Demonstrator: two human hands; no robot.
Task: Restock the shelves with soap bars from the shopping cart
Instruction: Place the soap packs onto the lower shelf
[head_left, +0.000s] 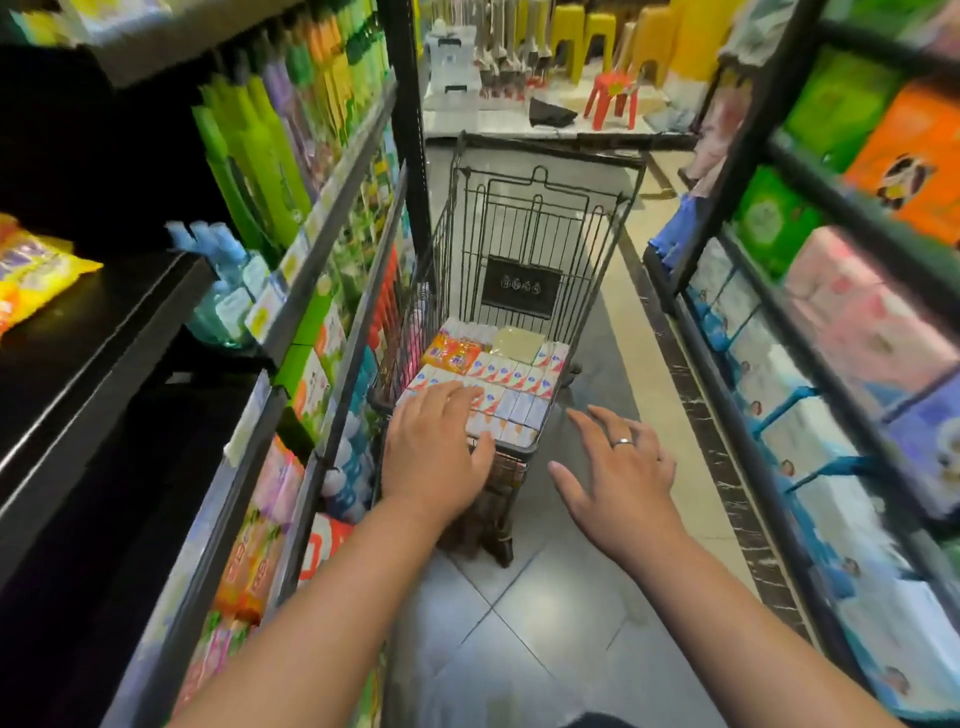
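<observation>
A black wire shopping cart (540, 218) stands in the aisle ahead of me. Its bottom holds rows of white soap bar boxes (511, 382) with red and blue print, an orange pack (451, 353) and a pale flat bar (517, 343). My left hand (434, 452) reaches over the cart's near edge, fingers spread above the nearest boxes, holding nothing. My right hand (621, 480), with a ring, hovers open over the floor just right of the cart. The shelves (332, 244) on the left carry soap and bottles.
Green and purple bottles (260, 150) fill the upper left shelf; packaged soaps (249, 561) sit low on the left. A yellow bag (36, 275) lies on a dark ledge. Tissue packs (852, 322) line the right shelving. Red and yellow stools (613, 98) stand beyond the cart.
</observation>
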